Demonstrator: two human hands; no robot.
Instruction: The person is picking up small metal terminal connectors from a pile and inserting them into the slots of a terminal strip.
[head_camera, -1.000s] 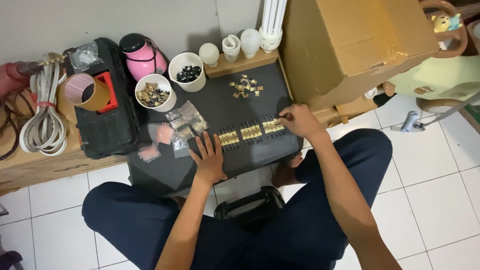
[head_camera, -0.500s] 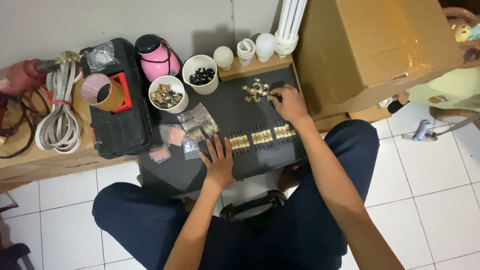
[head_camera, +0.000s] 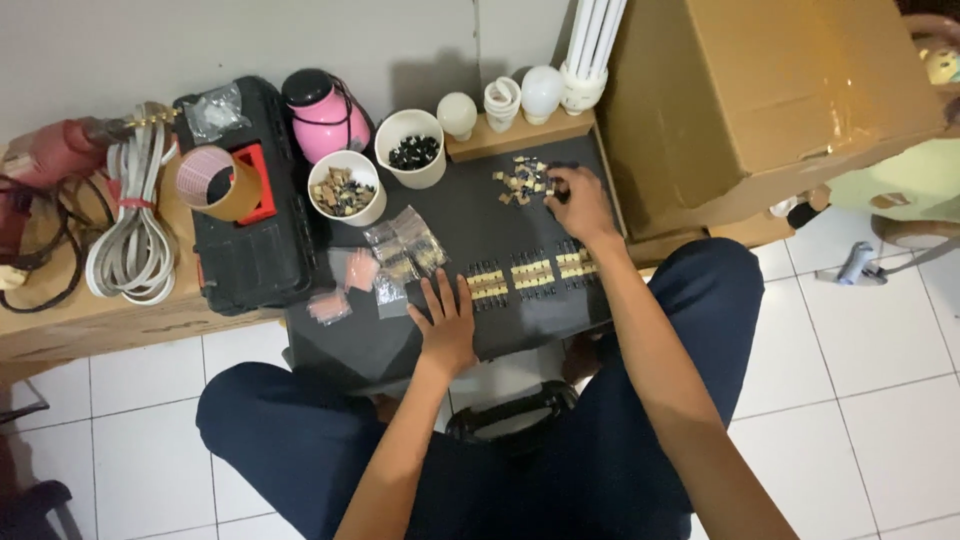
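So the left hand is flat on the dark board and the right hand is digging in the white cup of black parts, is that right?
Not quite. In the head view the left hand does lie flat on the dark board, but the right hand is at the loose pile of small parts on the board, not in the white cup.

Left hand flat; right hand reaching, curled.

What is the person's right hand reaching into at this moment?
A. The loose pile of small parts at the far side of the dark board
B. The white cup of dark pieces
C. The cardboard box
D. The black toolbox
A: the right hand has its fingertips in the loose pile of small parts on the dark board, while the left hand lies flat beside the rows of parts.
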